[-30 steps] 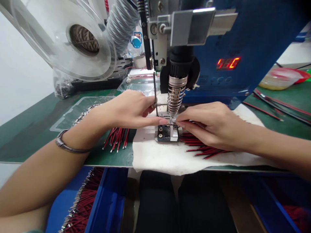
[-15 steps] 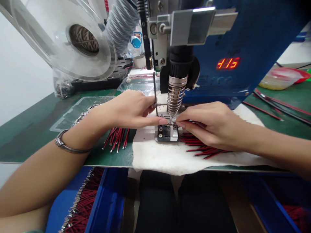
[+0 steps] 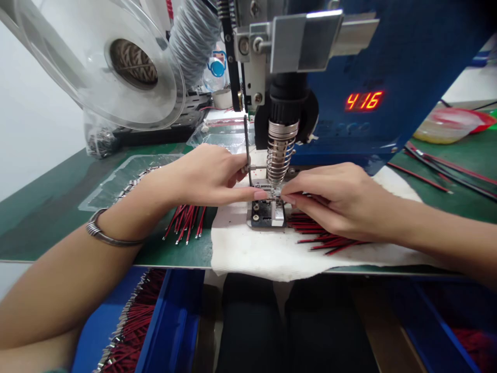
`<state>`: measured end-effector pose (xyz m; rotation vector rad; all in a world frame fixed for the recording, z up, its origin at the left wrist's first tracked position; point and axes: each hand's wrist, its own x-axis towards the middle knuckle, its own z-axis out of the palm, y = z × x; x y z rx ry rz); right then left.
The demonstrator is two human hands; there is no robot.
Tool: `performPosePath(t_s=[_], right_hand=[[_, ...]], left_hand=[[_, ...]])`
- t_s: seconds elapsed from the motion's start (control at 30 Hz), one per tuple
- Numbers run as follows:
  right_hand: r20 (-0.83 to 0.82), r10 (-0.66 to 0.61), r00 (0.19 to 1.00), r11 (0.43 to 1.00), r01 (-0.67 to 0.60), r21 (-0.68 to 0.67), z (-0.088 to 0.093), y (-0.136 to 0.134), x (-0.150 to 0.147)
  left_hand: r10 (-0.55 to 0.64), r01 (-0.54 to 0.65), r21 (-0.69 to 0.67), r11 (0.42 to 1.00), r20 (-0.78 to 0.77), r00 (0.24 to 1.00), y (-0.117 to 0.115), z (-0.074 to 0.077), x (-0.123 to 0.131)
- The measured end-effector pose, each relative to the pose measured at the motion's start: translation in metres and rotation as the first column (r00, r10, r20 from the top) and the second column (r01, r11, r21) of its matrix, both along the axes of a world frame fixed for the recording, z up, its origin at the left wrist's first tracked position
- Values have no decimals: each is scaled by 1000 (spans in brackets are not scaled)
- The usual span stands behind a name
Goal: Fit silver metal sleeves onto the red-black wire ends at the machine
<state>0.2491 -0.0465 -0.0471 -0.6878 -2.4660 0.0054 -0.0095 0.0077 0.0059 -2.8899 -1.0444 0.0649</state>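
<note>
Red-and-black wires (image 3: 134,321) pack a blue bin (image 3: 176,311), lower left; center, right fingers (image 3: 308,182) pinch, left fingers (image 3: 236,163) sit parted, any hold unclear.

- Fixture (image 3: 267,211): small, dark base, silver block toward front; sat flat near the tabletop (image 3: 46,223) front edge.
- Spring-wrapped tip (image 3: 280,158): metallic, upright, pointed down over the fixture; contact unclear.
- Wires (image 3: 330,241): red-and-black, loosely bundled, lay just right of the fixture, near the front edge.
- Second bunch (image 3: 188,220): lay left of the fixture, silvery ends toward the front edge.

Soft bright light, glare on the metal plate (image 3: 306,41), shadow beneath the tabletop (image 3: 42,220)
</note>
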Motion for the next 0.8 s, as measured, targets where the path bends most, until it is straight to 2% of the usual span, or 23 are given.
performPosePath(t_s=[0.8], right_hand=[[-12,1,1000,1000,-1,-6,-1,-1,-1]], left_hand=[[2,-2,-17,1000,7,1000,0,0,0]])
